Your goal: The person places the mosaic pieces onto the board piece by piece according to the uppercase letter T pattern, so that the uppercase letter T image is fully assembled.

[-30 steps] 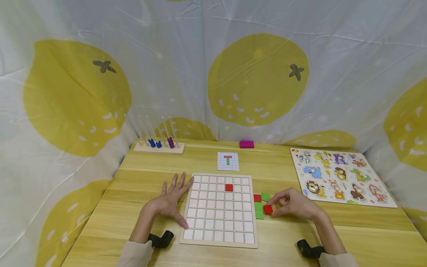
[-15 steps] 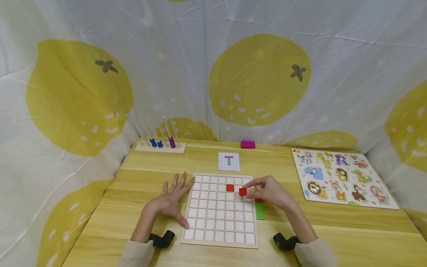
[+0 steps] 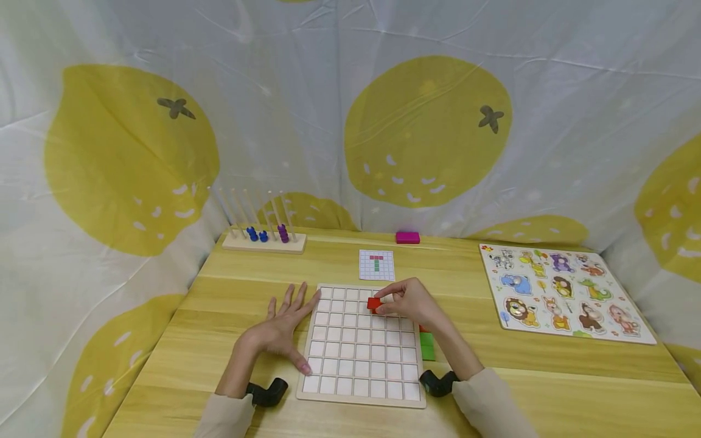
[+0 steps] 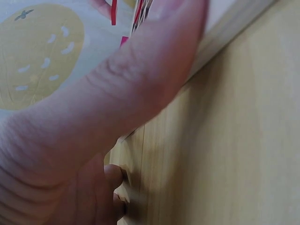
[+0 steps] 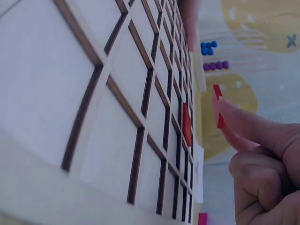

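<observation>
My right hand (image 3: 414, 303) pinches a red square tile (image 5: 218, 107) between thumb and fingertips, above the upper part of the white grid board (image 3: 355, 353). In the right wrist view this tile is raised off the board on its edge-on side, while another red tile (image 5: 186, 124) lies in a cell. The head view shows the held tile overlapping that one. At the board's left side, my left hand (image 3: 278, 330) rests with fingers spread, its thumb and index fingertip touching the frame. Its thumb (image 4: 136, 70) fills much of the left wrist view.
Right of the board lie green tiles (image 3: 427, 347) and a partly hidden red one. Behind it is a card (image 3: 366, 274) with a red-and-green T pattern. A bead-and-peg stand (image 3: 263, 244), magenta block (image 3: 408, 238) and animal puzzle (image 3: 564, 304) stand farther off.
My right hand has carried the red tile leftward from beside the loose tiles to above the board's upper rows. The left hand keeps its place at the board's edge.
</observation>
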Motion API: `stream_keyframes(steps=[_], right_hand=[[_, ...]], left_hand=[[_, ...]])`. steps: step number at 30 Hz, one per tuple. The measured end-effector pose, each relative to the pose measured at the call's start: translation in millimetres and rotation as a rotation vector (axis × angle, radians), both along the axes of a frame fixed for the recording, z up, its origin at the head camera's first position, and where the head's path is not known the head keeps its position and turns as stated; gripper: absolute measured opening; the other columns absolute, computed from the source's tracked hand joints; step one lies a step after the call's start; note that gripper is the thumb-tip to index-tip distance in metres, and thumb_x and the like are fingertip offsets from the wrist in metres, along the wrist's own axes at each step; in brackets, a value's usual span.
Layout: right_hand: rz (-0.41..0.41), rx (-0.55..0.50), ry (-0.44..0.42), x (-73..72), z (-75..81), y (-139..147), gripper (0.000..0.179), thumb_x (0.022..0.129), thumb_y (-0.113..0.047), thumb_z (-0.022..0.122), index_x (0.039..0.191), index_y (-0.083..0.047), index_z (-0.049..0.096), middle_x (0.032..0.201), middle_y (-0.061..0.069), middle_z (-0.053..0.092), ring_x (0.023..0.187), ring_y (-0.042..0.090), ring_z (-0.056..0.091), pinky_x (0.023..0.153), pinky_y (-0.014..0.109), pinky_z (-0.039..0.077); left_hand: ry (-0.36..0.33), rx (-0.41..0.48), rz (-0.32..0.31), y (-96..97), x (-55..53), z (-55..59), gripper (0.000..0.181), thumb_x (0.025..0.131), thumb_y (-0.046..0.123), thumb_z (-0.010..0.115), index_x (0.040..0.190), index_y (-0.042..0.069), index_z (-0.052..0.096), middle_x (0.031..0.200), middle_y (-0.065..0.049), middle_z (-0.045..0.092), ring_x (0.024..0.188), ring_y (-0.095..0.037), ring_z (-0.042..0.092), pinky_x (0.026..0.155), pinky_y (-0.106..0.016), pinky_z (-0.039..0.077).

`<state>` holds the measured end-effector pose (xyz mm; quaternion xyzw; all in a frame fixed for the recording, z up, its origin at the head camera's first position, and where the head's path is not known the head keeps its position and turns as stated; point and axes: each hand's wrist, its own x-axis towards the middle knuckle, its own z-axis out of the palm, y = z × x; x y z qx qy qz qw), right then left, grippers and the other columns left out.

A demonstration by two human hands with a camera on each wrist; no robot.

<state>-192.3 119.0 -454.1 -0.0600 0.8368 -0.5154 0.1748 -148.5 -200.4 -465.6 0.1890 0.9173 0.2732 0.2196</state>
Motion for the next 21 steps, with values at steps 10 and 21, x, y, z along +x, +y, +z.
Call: stream_keyframes(steps=[10,21], right_hand=[[-0.029,-0.016,-0.027,-1.9,-1.7,-15.3,0.021,0.077,-0.005,0.089,0.097,-0.005,0.082,0.055,-0.006,0.030,0.056,0.010,0.027,0.053,0.021,0.025],[-0.048,0.016,-0.016,-2.3,-5.6,-23.3,0.020,0.074,-0.003,0.090,0.093,-0.006,0.082,0.056,-0.007,0.029,0.058,0.011,0.027,0.054,0.024,0.022]], left_hand=[[-0.009,0.003,0.000,0.8,-0.2,-1.4,0.151,0.054,0.043,0.102,0.168,0.014,0.007,0.171,-0.024,-0.016,0.156,-0.049,-0.022,0.119,-0.076,-0.016],[-0.003,0.006,0.005,0.2,-0.5,0.3,0.151,0.053,0.043,0.102,0.167,0.013,0.008,0.171,-0.025,-0.014,0.156,-0.051,-0.021,0.119,-0.076,-0.015]])
